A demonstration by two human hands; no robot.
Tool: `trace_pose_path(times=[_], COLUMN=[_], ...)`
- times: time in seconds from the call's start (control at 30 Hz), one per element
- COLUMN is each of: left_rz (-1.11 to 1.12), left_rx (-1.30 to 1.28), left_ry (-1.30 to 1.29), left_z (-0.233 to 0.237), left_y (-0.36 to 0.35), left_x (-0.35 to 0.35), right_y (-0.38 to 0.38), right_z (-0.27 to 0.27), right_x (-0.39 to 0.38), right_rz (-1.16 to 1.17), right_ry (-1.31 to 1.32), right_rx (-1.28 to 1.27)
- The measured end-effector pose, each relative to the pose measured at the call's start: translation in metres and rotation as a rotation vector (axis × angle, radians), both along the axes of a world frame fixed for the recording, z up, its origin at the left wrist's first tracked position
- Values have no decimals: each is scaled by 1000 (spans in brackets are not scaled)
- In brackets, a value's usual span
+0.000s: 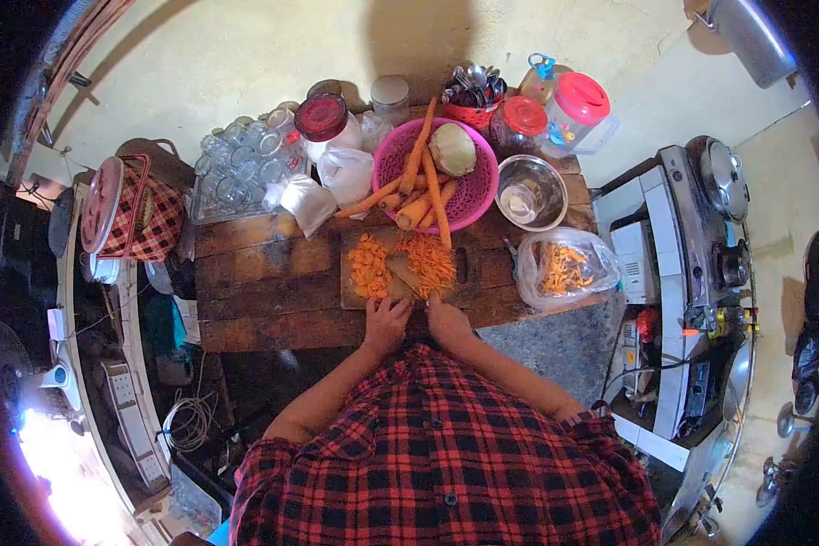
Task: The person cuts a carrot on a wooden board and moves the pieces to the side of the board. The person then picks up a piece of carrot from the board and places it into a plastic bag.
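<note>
A wooden cutting board lies near the front of the wooden table. On its left is a pile of chopped carrot pieces; on its right, thin carrot shreds. My right hand is closed around the handle of a knife, whose blade points away and left between the two piles. At the board's near edge my left hand rests with its fingers slightly apart, fingertips by the lowest chopped pieces. Behind the board, a pink basket holds whole carrots and a pale round vegetable.
Right of the board sit a plastic bag of carrot peelings and a steel bowl. A tray of glasses, a red-lidded jar and white bags stand back left. A stove is at the right.
</note>
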State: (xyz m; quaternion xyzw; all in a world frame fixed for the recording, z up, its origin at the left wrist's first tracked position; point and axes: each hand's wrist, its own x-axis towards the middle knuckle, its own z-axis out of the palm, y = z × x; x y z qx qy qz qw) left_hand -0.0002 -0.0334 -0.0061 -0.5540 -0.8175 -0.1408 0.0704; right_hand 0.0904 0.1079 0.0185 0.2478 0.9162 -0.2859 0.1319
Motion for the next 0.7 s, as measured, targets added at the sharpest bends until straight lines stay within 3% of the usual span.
trace_pose_path(times=[0.4,0.47,0.7], left_rz=[43,40,61], left_rx=[-61,-51,16], left_ry=[-31,-41,-24], left_z=[1,-1,-4], left_y=[1,1,2], left_x=[5,7,8], right_y=[-3,1,-6], right_z=[-9,-7,8], right_x=[-4,-5,13], right_rz=[-3,109,-4], right_ry=[-92,7,-104], right_rx=[42,73,1])
